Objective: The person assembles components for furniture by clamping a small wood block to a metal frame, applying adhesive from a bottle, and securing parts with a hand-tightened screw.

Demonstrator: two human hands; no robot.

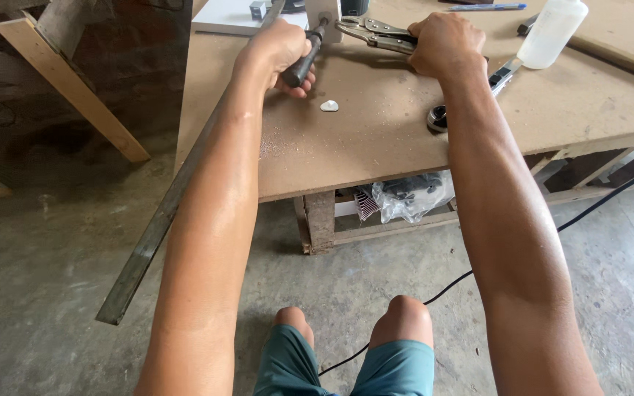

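Nearest me: my knees, the concrete floor, a black cable (588, 211); a long flat metal bar (157, 227) slants from the floor up past the worktop (346, 147). Farther, at the worktop's back edge: left hand (282, 53), fingers wrapped shut on a dark tool handle (304, 62); right hand (443, 44), fingers clenched on locking pliers (372, 33); plastic bottle (550, 33) just beside. Risk, as I judge it: if the pliers' bite slips under my squeeze, the handle could jerk and skin my knuckles.

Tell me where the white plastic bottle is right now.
The white plastic bottle lies on the table at upper right, just beyond the right hand.
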